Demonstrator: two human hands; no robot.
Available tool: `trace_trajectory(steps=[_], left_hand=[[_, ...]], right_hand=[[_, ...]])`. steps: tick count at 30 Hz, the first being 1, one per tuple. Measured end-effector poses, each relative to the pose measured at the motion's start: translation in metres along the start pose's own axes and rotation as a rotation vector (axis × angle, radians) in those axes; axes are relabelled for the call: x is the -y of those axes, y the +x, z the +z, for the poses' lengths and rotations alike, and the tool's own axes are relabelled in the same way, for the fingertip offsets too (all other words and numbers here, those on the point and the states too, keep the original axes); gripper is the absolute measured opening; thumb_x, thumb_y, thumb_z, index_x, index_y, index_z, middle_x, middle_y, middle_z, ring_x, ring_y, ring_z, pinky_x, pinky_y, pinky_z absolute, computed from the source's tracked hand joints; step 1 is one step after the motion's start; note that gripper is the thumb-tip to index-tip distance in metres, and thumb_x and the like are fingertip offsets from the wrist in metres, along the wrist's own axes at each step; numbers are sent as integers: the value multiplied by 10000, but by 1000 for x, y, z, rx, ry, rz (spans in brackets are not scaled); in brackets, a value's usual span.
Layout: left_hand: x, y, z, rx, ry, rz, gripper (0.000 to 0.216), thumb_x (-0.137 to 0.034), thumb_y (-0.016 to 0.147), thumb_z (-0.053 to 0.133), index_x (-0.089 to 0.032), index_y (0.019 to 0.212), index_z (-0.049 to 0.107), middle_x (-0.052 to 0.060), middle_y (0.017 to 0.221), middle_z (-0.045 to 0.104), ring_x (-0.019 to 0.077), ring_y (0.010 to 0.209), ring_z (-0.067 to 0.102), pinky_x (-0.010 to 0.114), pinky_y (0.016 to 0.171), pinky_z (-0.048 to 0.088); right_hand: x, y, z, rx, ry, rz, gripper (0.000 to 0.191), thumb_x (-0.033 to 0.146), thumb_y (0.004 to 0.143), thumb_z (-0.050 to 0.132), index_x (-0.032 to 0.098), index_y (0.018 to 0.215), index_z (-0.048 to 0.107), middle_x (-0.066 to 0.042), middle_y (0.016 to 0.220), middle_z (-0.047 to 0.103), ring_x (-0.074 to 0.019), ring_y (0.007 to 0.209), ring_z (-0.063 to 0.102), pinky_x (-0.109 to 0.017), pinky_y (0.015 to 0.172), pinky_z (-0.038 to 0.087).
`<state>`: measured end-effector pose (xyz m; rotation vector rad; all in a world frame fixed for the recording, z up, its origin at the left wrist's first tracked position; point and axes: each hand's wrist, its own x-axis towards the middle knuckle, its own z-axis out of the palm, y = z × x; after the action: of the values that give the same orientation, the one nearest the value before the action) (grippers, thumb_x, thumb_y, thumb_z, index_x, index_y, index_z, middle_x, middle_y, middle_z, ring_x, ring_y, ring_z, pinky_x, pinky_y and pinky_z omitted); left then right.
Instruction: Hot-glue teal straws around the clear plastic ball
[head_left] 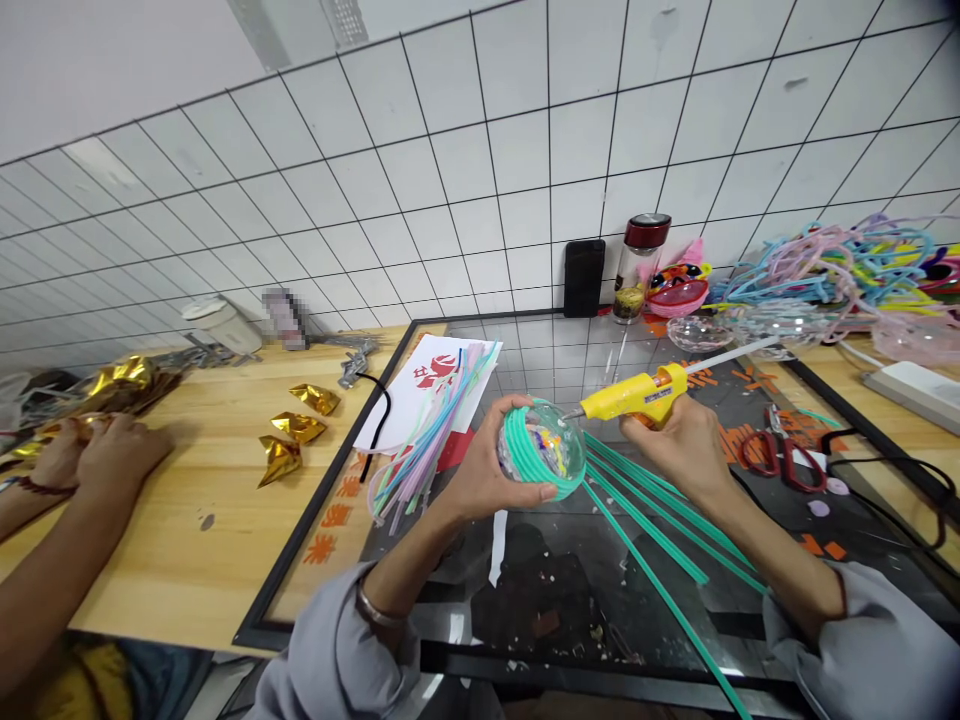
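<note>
A black-framed panel [645, 620] and gold pieces [298, 428] are supported by the wooden table [195, 580]; on the panel, scissors [784, 447] are laid.

The left hand [480, 465] and right hand [686, 445] are bare, beyond loose, plain pale grey sleeves [330, 645] bunched in soft folds. A shiny, silver-coloured bangle [376, 608] circles the left forearm [416, 560], just beside the sleeve's edge.

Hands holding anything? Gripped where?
Left hand: clear ball with green strips, by its left side. Right hand: yellow glue gun, by its handle.
</note>
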<state>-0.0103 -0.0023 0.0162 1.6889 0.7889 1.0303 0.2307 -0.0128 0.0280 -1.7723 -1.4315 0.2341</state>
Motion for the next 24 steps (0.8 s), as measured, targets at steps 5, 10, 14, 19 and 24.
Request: trace_trajectory(steps=[5,10,14,19,24], left_hand=[[-2,-1,1,19,5,-12,865,-364,529,899,-233,1254,446,100,1271,564,303,1188,549,419,988,475],[-1,0,0,10,12,-15,875,-358,524,900,-227,1257,440,110,1305,538,303,1196,539,420,994,468],[-2,1,-1,15,13,-28,873,-354,523,898,-218,1250,433,112,1307,530,298,1182,542,407,977,476],[-2,-1,0,32,-10,-52,876,-357,524,896,-228,1256,432,94,1258,556,280,1133,567,391,952,488],[-2,-1,0,7,9,-85,875,-378,517,892,-227,1254,445,83,1225,552,262,1072,578,383,924,493]], right_hand=[[-1,2,1,7,11,-7,225,441,604,520,238,557,435,8,455,510,-163,458,509,-272,464,333],[-1,-1,1,29,-7,-3,221,438,598,527,237,563,442,4,466,509,-166,458,512,-276,459,325],[2,-1,-1,42,-14,13,221,442,597,513,240,557,434,2,471,497,-160,459,492,-283,473,332],[3,2,-1,37,-5,34,221,457,574,501,244,580,444,-16,499,533,-181,491,526,-292,485,354],[2,3,-2,32,-23,31,217,448,561,524,257,589,426,7,454,507,-170,445,498,-283,445,335]])
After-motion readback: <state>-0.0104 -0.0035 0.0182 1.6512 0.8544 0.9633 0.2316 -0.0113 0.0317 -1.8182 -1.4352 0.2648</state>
